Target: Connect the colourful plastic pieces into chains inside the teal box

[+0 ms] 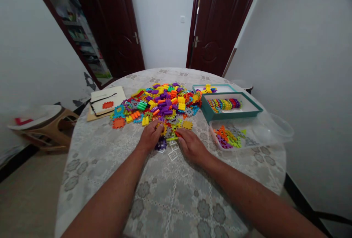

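A heap of colourful plastic building pieces (166, 103) lies across the middle of the table, some flat with notched edges, others ribbed tubes. At its near edge my left hand (150, 136) is closed, its fingertips against a yellow-orange notched piece (164, 129). A dark purple piece (160, 145) sits just below those fingers. My right hand (193, 146) is closed too, thumb and forefinger at the end of a lime-green piece (172, 139). The fingers partly hide what they grip. White outline pieces (173, 155) lie on the tablecloth between the hands.
To the right stands a teal-edged box (233, 116) holding joined, colourful pieces. In front of it is a clear plastic tub (228, 149) with loose flat pieces. A notebook (96, 100) with an orange piece on it lies at the left. The round table (165, 201) has a patterned cloth.
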Demonstrator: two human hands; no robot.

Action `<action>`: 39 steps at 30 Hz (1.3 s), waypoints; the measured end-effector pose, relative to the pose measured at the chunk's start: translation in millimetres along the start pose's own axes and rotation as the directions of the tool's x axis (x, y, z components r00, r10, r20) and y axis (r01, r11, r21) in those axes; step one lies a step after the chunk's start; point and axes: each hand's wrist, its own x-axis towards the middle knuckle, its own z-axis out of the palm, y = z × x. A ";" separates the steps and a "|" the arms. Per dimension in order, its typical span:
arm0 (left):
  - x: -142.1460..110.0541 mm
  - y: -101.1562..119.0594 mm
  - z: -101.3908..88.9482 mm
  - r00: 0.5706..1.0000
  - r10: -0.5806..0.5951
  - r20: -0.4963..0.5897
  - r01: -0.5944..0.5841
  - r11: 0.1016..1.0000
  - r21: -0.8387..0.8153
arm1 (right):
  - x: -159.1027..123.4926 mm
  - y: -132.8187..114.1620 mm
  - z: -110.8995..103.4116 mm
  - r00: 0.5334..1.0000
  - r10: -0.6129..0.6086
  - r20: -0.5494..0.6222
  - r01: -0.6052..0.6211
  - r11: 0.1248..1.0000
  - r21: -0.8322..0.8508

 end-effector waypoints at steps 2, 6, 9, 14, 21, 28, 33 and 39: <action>-1.1 1.9 -1.1 1.000 -0.028 0.000 0.027 0.998 -0.063 | 13.2 2.8 -1.0 1.000 0.028 0.005 -0.028 1.000 0.003; -3.3 3.7 -3.5 0.994 -0.106 -0.015 0.099 0.961 -0.257 | 43.6 6.6 -2.6 0.990 0.140 0.011 -0.140 0.990 0.002; -2.9 -1.7 -2.9 0.987 -0.158 -0.025 0.136 0.913 -0.385 | 58.5 12.1 0.2 0.955 0.287 -0.077 -0.278 0.954 0.111; 0.8 -15.3 1.8 0.973 -0.228 -0.034 0.176 0.828 -0.532 | 51.1 23.5 6.0 0.888 0.408 -0.210 -0.321 0.880 0.350; -6.3 -7.5 -0.4 0.965 -0.243 -0.100 0.144 0.808 -0.572 | 21.3 -0.7 7.2 0.983 -0.185 0.021 0.183 0.981 0.058; -7.0 10.5 -11.3 0.947 -0.271 -0.171 0.162 0.865 -0.475 | 18.9 -14.0 15.7 0.953 -0.218 0.209 0.261 0.944 -0.204; -9.7 17.9 -33.6 0.970 -0.245 -0.008 0.228 0.913 -0.339 | 37.8 17.4 21.7 0.997 -0.074 -0.014 0.068 0.963 -0.262; -30.4 16.7 -52.8 0.975 -0.126 0.185 0.143 0.986 -0.081 | 42.0 39.9 29.2 0.989 -0.060 -0.136 0.025 0.970 -0.243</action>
